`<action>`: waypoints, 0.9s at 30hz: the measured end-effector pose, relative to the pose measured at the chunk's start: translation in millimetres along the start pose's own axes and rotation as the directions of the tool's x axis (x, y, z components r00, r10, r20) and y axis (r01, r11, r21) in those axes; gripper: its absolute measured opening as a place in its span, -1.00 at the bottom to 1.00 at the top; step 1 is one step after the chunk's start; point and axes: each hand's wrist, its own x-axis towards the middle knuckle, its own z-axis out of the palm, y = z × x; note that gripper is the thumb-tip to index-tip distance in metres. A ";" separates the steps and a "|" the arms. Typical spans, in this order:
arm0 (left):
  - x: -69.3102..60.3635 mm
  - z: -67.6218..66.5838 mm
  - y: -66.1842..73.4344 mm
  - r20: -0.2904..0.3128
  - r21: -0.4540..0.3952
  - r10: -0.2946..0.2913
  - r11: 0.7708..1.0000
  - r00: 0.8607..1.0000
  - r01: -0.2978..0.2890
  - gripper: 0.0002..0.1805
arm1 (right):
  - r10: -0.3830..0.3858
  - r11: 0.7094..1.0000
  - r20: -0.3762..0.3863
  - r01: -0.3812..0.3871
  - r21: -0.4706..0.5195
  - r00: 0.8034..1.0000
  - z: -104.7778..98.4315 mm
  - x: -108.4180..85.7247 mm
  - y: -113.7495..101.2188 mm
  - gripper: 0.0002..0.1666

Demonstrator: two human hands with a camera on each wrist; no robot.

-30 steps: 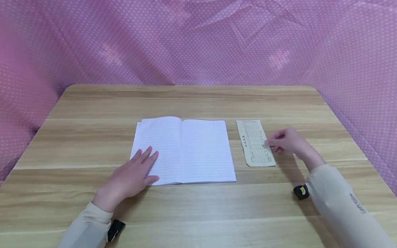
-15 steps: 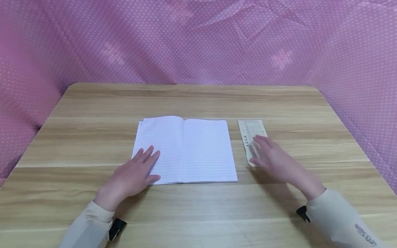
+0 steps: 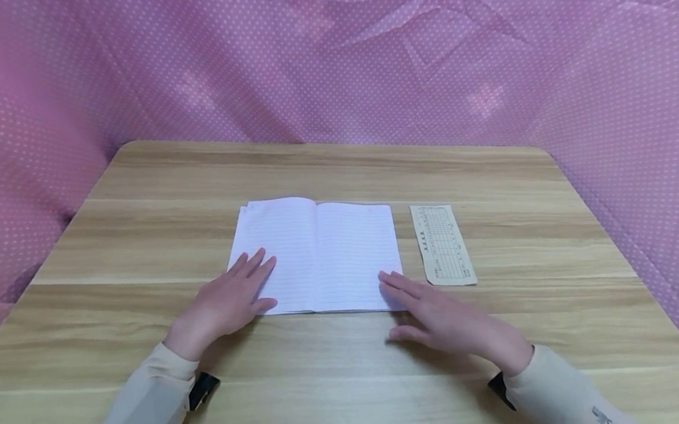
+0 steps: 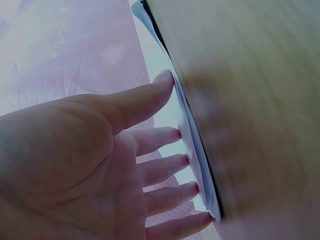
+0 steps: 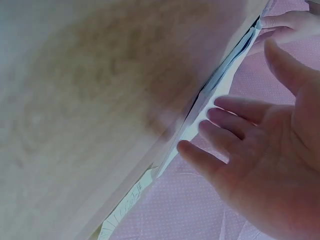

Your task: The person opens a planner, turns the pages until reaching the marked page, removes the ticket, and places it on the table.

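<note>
An open notebook (image 3: 351,245) with lined white pages lies in the middle of the table. My left hand (image 3: 222,308) rests on its left page near the lower left corner, fingers spread and nearly straight; in the left wrist view the fingertips (image 4: 187,160) touch the paper. At the lower right corner of the notebook is my right hand (image 3: 441,315), its fingers extended over the page corner and the thumb apart, holding nothing. Just right of the notebook lies a small printed paper slip (image 3: 444,246) with a ruled grid, flat and apart from both hands.
Wood-grain tabletop (image 3: 308,392) surrounds the notebook and slip. A pink dotted cloth (image 3: 324,56) hangs behind the table and along its sides. A small black device sits at each wrist, against the beige sleeves (image 3: 131,409).
My right hand has let go of the slip's right edge and moved left and nearer, to the notebook's lower right corner. The slip stays on the table. The left hand holds its place.
</note>
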 end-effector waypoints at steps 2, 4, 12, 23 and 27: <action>-0.2 -0.2 0.3 -0.005 -0.001 0.001 1.000 1.000 -0.001 -0.26 | 0.002 1.000 0.017 -0.002 -0.001 1.000 0.5 -0.5 -0.7 -0.10; 0.0 0.1 -0.8 -0.021 -0.029 0.002 1.000 1.000 -0.003 -0.26 | 0.003 1.000 0.023 -0.003 0.001 1.000 0.6 -0.9 -0.8 -0.11; 3.8 0.2 -25.7 -0.132 -0.335 -0.129 0.939 0.983 0.078 -0.16 | -0.002 1.000 0.015 0.002 0.016 1.000 1.5 -1.1 -0.1 -0.13; 12.0 -5.2 -45.1 -0.143 -0.609 -0.210 0.789 0.967 0.081 -0.01 | 0.000 1.000 0.017 -0.001 0.030 1.000 2.1 -1.0 1.9 -0.13; 13.5 -6.2 -45.5 -0.113 -0.686 -0.273 0.717 0.955 0.123 -0.02 | 0.000 0.999 0.018 -0.001 0.033 1.000 1.8 -0.7 1.1 -0.13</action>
